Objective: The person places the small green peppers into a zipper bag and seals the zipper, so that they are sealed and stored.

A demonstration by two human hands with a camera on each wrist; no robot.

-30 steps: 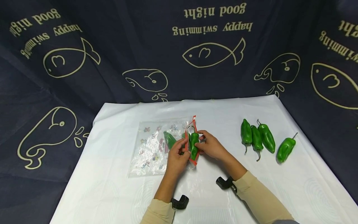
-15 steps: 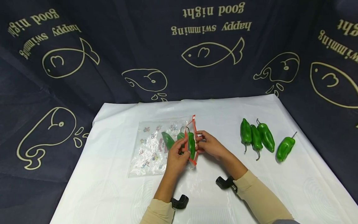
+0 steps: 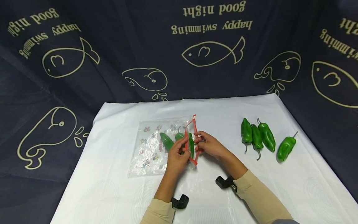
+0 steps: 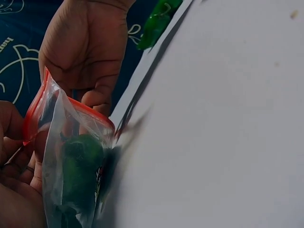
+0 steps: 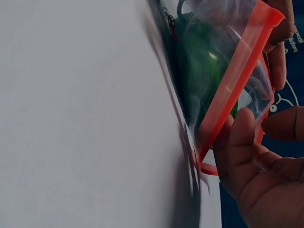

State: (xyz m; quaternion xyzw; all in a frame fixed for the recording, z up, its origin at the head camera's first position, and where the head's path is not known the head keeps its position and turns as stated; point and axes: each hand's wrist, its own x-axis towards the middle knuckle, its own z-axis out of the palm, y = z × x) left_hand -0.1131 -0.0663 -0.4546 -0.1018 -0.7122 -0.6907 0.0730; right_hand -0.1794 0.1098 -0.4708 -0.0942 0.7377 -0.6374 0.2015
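Bag (image 3: pixel 148 134) in head view spreads to 9 o'clock of your hands, green peppers (image 3: pixel 167 141) inside, your left hand (image 3: pixel 177 157) pinching its red rim (image 3: pixel 195 126). Left wrist view: pepper sits inside at 8 o'clock; best leave the mouth wide, pinching rim only. Right wrist view: right hand (image 5: pixel 268 185) reaches the mouth from 4 o'clock, pinching or not cannot be told; avoid dragging the rim.

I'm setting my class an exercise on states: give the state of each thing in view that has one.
clear bag: partly filled, red rim open
bagged green peppers: inside, at least three showing
loose green peppers: four, whole, stems on; three grouped, one apart
left hand: pinching the red rim
right hand: at the bag's mouth, fingers bent; exact contact unclear
white cloth: spread, creased at far left
dark backdrop: hanging behind the cloth
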